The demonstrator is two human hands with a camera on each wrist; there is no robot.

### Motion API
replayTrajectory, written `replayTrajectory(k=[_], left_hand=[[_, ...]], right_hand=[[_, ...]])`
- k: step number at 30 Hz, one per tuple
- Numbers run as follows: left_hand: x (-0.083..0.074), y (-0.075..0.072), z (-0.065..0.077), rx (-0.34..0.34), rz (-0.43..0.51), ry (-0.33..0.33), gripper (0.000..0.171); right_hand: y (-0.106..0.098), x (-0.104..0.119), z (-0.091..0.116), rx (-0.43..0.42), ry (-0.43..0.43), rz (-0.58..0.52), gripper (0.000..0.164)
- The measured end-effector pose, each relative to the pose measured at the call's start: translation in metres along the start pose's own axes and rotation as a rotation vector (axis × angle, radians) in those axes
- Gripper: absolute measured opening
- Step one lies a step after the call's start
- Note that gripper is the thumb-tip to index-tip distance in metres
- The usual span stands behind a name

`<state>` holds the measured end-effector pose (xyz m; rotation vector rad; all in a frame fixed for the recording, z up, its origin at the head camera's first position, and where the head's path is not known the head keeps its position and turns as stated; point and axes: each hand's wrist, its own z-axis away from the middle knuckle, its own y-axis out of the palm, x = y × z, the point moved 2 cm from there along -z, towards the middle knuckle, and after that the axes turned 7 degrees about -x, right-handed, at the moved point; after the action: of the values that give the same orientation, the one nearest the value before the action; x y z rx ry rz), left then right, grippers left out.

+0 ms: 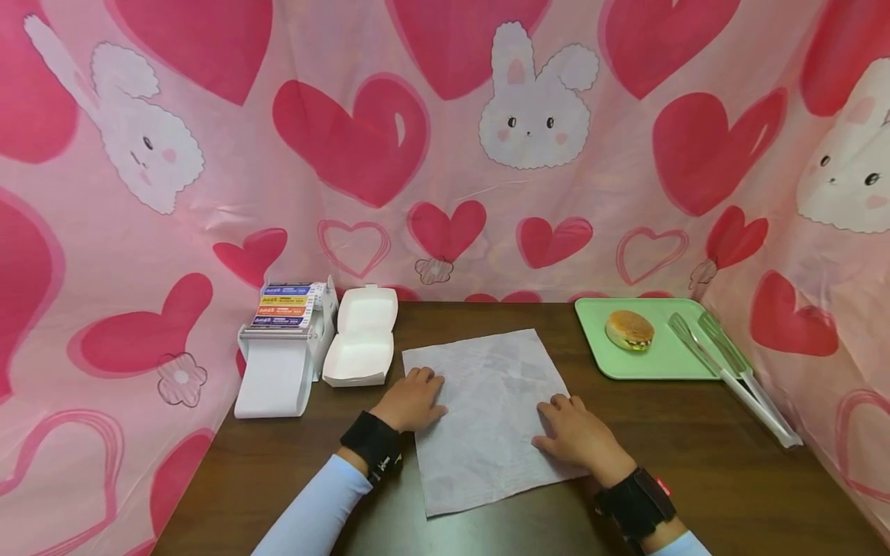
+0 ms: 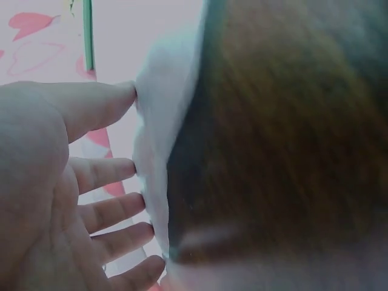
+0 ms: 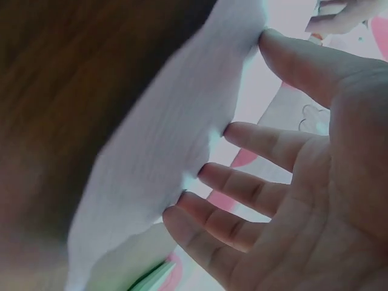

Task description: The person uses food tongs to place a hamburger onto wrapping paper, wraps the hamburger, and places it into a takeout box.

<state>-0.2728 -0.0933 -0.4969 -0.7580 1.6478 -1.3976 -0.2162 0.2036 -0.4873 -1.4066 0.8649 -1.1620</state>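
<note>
Label print [image 1: 283, 309] beyond my left fingers [image 1: 426, 381] is illegible; these and my right fingers [image 1: 560, 404], loosely spread, touch the paper [image 1: 490, 421] between them.

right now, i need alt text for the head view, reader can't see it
A person's left hand and right hand touch opposite sides of a pale sheet on a dark table. Left of the sheet stand an open white box and a white device; to its right, a green tray holds a burger, with tongs reaching over its edge.
</note>
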Motion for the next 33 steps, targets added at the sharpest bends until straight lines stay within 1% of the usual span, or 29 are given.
replayTrajectory(k=[3,7,9,12,15,17,19,23,28,33], left_hand=[[0.001,0.0,-0.002,0.02,0.017,-0.021,0.066],[0.002,0.003,-0.006,0.028,0.026,-0.029,0.077],[0.002,0.005,-0.007,0.01,0.026,-0.022,0.079],[0.002,0.007,-0.007,-0.039,0.017,0.006,0.075],[0.0,0.007,-0.002,-0.093,0.005,0.045,0.068],[-0.001,0.006,0.003,-0.104,0.002,0.061,0.066],[-0.002,0.005,0.008,-0.098,0.008,0.062,0.066],[-0.002,0.002,0.015,-0.047,0.055,0.05,0.071],[0.001,-0.001,0.02,0.008,0.118,0.038,0.077],[0.006,-0.001,0.021,0.031,0.126,0.028,0.082]], right_hand=[[-0.001,0.004,0.006,0.001,-0.013,-0.005,0.061],[-0.002,0.009,0.013,0.008,-0.009,-0.022,0.062],[-0.002,0.011,0.015,0.011,-0.006,-0.022,0.063],[-0.002,0.015,0.017,0.022,0.001,-0.008,0.064],[-0.002,0.017,0.017,0.038,0.009,-0.002,0.065],[-0.001,0.019,0.018,0.042,0.011,-0.004,0.065],[-0.001,0.019,0.018,0.041,0.011,-0.003,0.065],[-0.001,0.019,0.018,0.046,0.013,0.006,0.066],[0.0,0.018,0.018,0.05,0.013,0.002,0.066],[0.0,0.019,0.018,0.046,0.008,-0.012,0.065]])
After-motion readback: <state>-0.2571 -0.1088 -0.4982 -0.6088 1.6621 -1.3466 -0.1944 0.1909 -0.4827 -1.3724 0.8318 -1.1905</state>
